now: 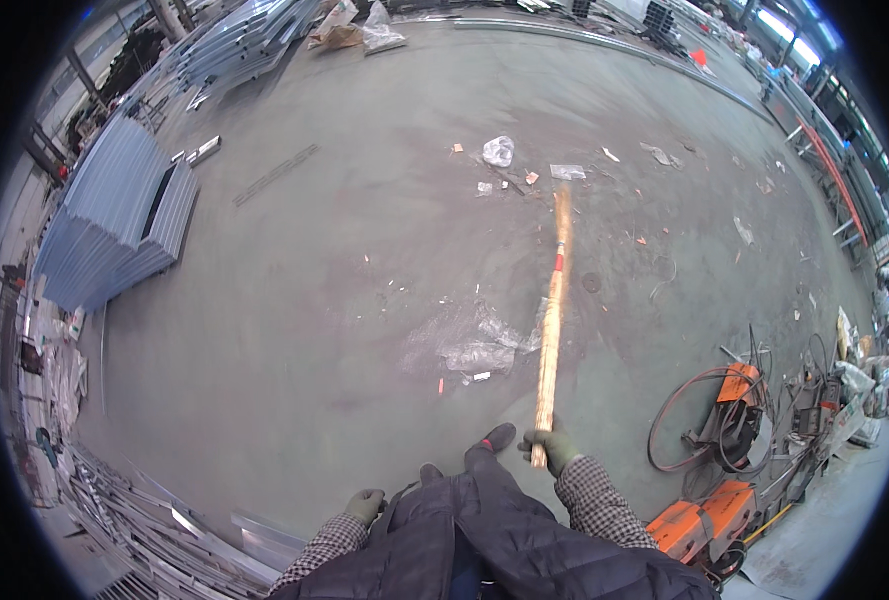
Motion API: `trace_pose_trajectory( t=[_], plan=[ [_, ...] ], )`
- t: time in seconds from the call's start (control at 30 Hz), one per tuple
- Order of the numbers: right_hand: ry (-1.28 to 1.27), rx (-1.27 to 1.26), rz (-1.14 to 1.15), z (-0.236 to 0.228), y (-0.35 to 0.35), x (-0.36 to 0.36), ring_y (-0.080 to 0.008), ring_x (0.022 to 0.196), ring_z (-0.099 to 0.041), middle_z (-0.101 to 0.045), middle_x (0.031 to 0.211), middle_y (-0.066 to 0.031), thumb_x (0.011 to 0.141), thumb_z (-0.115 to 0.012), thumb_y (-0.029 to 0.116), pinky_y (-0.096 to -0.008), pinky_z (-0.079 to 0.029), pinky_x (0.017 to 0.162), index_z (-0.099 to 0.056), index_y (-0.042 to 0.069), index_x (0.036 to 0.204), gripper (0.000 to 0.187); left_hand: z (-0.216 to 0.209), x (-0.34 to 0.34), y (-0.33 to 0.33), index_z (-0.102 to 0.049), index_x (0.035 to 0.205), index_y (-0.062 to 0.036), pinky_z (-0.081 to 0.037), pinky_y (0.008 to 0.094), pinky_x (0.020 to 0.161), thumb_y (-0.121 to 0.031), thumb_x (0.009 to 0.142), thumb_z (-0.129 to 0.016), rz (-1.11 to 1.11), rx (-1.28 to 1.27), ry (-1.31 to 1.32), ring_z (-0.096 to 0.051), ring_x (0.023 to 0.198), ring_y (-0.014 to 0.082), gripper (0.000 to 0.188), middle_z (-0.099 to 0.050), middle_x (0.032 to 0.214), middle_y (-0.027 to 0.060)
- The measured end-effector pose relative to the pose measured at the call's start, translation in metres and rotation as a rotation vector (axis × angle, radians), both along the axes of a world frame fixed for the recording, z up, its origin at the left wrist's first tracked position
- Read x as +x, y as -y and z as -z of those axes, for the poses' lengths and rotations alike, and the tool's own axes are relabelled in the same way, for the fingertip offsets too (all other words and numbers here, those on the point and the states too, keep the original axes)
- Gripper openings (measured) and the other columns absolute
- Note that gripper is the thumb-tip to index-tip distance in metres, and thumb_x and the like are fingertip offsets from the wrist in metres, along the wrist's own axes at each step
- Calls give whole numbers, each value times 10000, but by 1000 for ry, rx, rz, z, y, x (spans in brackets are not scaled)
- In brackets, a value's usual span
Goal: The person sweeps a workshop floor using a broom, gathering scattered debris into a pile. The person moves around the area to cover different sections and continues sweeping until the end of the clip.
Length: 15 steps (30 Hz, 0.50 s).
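Note:
My right hand (557, 446), in a greenish glove, is wrapped round the near end of a long straw-coloured broom (551, 335). The broom reaches away from me over the floor, with a red band partway along and a blurred, browner far end. That far end lies close to a flat scrap of clear plastic (568, 172). Beside the broom's middle are crumpled sheets of clear plastic film (480, 356). My left hand (367, 505), gloved as well, hangs low by my left side with its fingers curled and nothing visible in them.
Small litter and a crumpled plastic bag (499, 151) are scattered ahead on the grey floor (265, 330). Stacked metal panels (115, 220) stand at left, metal strips (155, 530) at lower left. Orange machines (705, 520) and looped cables (655, 440) are at right.

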State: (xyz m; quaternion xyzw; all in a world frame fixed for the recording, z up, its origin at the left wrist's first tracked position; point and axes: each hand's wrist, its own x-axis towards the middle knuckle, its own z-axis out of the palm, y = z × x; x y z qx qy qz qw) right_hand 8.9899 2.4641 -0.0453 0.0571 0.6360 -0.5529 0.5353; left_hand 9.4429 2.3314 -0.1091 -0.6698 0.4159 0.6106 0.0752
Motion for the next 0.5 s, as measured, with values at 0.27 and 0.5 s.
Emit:
trace_pose_trajectory(
  t=[0.27, 0.5],
  plan=[
    [-51, 148, -480, -14, 56, 80, -186, 543, -569, -589, 763, -86, 826, -713, 164, -341, -491, 474, -484, 5, 1254, 511, 13, 99, -45, -655, 1039, 31, -487, 315, 637, -311, 904, -567, -77, -49, 27, -622, 711, 162, 378, -692, 822, 94],
    [157, 192, -1070, 26, 124, 182, -179, 666, -622, -657, 848, -107, 855, -711, 280, -341, -507, 642, -610, -20, 1150, 433, -16, 127, -122, -618, 1119, 31, -481, 305, 625, -302, 918, -562, -432, -46, 34, -622, 711, 184, 393, -677, 830, 107]
  ],
)
